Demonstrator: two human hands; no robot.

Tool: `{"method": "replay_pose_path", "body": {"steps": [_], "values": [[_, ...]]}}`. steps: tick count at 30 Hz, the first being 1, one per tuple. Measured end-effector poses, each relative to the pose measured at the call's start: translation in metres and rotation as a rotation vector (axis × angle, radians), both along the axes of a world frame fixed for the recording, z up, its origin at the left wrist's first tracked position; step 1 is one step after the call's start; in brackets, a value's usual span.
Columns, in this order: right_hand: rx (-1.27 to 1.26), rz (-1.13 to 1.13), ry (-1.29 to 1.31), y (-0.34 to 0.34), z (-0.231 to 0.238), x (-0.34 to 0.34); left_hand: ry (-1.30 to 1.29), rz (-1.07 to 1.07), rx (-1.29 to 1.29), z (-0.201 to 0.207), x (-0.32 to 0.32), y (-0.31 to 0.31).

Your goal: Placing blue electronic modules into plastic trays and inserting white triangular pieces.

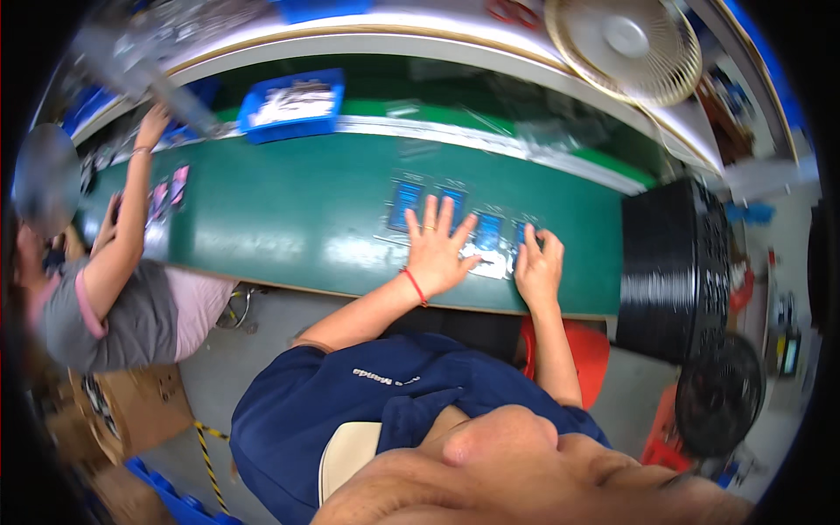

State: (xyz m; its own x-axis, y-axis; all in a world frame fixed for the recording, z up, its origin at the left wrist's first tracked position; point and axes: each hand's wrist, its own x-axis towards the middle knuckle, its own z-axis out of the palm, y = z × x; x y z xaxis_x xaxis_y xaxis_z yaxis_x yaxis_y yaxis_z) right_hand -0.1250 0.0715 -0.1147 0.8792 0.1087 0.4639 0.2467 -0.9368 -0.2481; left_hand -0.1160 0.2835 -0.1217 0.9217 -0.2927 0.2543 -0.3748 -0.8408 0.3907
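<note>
My left hand [439, 254], with a red string round its wrist, lies flat with spread fingers over the two left packs of a row of flat blue items in clear plastic. The leftmost blue pack [404, 203] shows beside its fingers; the second blue pack [455, 199] is partly under the fingertips. A third blue pack [488, 233] lies between my hands, with a whitish glare below it. My right hand [539, 267] has bent fingers at the rightmost blue pack [521, 232], closed on its edge. Most of that pack is hidden by the fingers.
The green bench [289, 210] carries a blue bin [293, 105] of white pieces at its back. Black stacked trays [661, 271] stand at the right end. A fan [626, 44] sits on the shelf above. At left, another person [122, 306] works near pink items [179, 185].
</note>
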Motion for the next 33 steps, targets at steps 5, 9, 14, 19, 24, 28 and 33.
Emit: {"method": "replay_pose_path", "body": {"steps": [5,9,14,19,24,28,33], "values": [[-0.013,0.055,0.002,0.020,-0.005,0.020,0.053,-0.009,0.000,0.004,-0.003,0.024],[-0.013,0.087,0.002,0.041,-0.004,0.029,0.043,-0.032,0.014,0.014,-0.002,0.060],[0.011,0.089,-0.009,0.043,-0.008,0.029,-0.367,0.031,-0.151,0.064,0.081,0.164],[0.054,0.084,0.005,0.045,-0.009,0.030,-0.338,0.166,0.053,0.071,0.193,0.269],[0.084,0.103,-0.010,0.046,-0.006,0.031,-0.103,0.021,0.111,0.041,0.248,0.307],[0.085,0.065,0.007,0.046,-0.004,0.031,-0.146,0.040,0.111,0.051,0.242,0.297],[0.095,0.062,0.019,0.045,-0.004,0.031,-0.243,0.116,0.111,0.055,0.231,0.296]]}}
